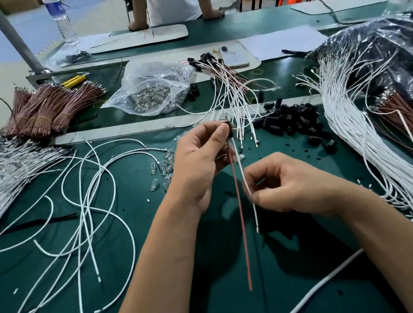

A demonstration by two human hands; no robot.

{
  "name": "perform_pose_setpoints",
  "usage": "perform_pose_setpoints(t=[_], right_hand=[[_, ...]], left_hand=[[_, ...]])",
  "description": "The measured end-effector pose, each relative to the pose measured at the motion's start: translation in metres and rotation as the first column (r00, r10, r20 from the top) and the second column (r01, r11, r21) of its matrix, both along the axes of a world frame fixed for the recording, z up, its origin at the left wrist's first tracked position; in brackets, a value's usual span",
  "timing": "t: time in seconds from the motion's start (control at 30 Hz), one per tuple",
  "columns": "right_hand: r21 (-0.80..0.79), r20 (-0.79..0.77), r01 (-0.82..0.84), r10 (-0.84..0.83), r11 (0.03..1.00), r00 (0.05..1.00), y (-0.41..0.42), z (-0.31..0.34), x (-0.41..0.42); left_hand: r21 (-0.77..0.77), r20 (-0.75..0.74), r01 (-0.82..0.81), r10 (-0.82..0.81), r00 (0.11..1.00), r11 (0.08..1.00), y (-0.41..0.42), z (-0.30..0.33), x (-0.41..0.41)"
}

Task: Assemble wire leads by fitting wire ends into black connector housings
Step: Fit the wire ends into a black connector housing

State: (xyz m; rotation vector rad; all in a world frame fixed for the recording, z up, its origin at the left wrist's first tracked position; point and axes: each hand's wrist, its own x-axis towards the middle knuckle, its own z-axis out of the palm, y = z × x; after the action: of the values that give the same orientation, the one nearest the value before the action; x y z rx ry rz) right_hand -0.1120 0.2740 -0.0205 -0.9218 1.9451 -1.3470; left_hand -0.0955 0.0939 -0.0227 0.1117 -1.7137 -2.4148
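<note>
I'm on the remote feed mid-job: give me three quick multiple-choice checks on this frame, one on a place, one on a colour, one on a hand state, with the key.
1. Where does the pile of loose black connector housings lie?
A. beyond the right hand
B. inside the clear bag
C. on the phone

2. What colour is the wire hanging beside the white wire from the held housing?
A. yellow
B. red
C. blue

3. What is the right hand doing?
A. lying flat on the mat
B. pinching the white wire
C. holding the bottle

Key: 1 A, the pile sits on the green mat past that hand; 2 B, the red wire hangs straight down; 3 B, its fingers close on the wire while the left hand grips the housing.
</note>
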Motion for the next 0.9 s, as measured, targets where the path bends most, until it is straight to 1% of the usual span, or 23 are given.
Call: perform_pose_setpoints(t=[0.07,0.13,0.17,0.23,0.3,0.33,0.37,0.43,0.5,0.57,0.6,0.63,0.67,0.73,0.77,0.83,0.9], right_hand=[[0.065,0.0,-0.11,0.11,0.992,0.994,0.0,-0.001,0.002],[0.073,0.011,-0.11,0.109,0.991,0.994,0.0,-0.001,0.002],[0.056,0.037,-0.069,0.067,0.996,0.997,-0.001,-0.002,0.002],[-0.015,0.155,0.087,-0.084,0.996,0.984,-0.006,-0.006,0.001],[-0.1,0.275,0.291,-0.254,0.952,0.927,-0.014,-0.011,0.0],[-0.122,0.285,0.374,-0.328,0.92,0.901,-0.018,-0.013,0.0],[-0.135,0.262,0.427,-0.384,0.894,0.886,-0.02,-0.015,0.0],[-0.137,0.185,0.448,-0.421,0.884,0.888,-0.02,-0.017,-0.001],[-0.1,0.104,0.366,-0.356,0.925,0.929,-0.014,-0.016,-0.003],[-0.034,0.021,0.239,-0.238,0.971,0.971,-0.011,-0.013,-0.002],[-0.017,0.0,0.218,-0.218,0.976,0.976,-0.012,-0.013,-0.001],[-0.023,-0.002,0.246,-0.246,0.969,0.969,-0.014,-0.014,-0.001],[-0.05,0.019,0.31,-0.31,0.949,0.951,-0.016,-0.015,-0.001],[-0.122,0.087,0.442,-0.434,0.889,0.897,-0.02,-0.018,-0.002],[-0.147,0.091,0.472,-0.463,0.869,0.881,-0.02,-0.018,-0.003],[-0.163,0.062,0.473,-0.47,0.866,0.881,-0.018,-0.019,-0.005],[-0.121,0.038,0.415,-0.414,0.902,0.91,-0.012,-0.018,-0.008]], left_hand=[[0.091,0.011,-0.02,0.019,1.0,0.996,-0.005,0.003,0.0],[0.135,0.022,-0.041,0.038,0.999,0.99,-0.01,0.005,-0.001],[0.128,0.028,-0.046,0.043,0.999,0.991,-0.011,0.005,-0.001],[0.072,0.049,-0.036,0.032,0.998,0.997,-0.008,0.003,-0.001],[-0.008,0.072,0.007,-0.007,0.997,1.0,-0.001,0.0,-0.002],[-0.034,0.075,0.029,-0.026,0.997,0.999,0.003,-0.002,-0.001],[-0.046,0.076,0.037,-0.034,0.997,0.998,0.006,-0.004,-0.001],[-0.028,0.075,0.013,-0.011,0.997,1.0,0.008,-0.006,-0.002],[0.047,0.067,-0.047,0.044,0.997,0.998,0.007,-0.006,-0.004],[0.142,0.053,-0.114,0.108,0.993,0.983,0.002,-0.005,-0.006],[0.176,0.049,-0.133,0.126,0.991,0.975,0.0,-0.005,-0.007],[0.191,0.049,-0.14,0.133,0.99,0.971,0.0,-0.006,-0.008],[0.186,0.051,-0.135,0.128,0.991,0.973,0.0,-0.007,-0.008],[0.13,0.058,-0.104,0.097,0.994,0.986,0.004,-0.008,-0.008],[0.096,0.06,-0.088,0.082,0.995,0.992,0.007,-0.009,-0.007],[0.048,0.058,-0.076,0.073,0.996,0.996,0.011,-0.01,-0.006],[0.052,0.049,-0.092,0.09,0.995,0.994,0.011,-0.009,-0.006]])
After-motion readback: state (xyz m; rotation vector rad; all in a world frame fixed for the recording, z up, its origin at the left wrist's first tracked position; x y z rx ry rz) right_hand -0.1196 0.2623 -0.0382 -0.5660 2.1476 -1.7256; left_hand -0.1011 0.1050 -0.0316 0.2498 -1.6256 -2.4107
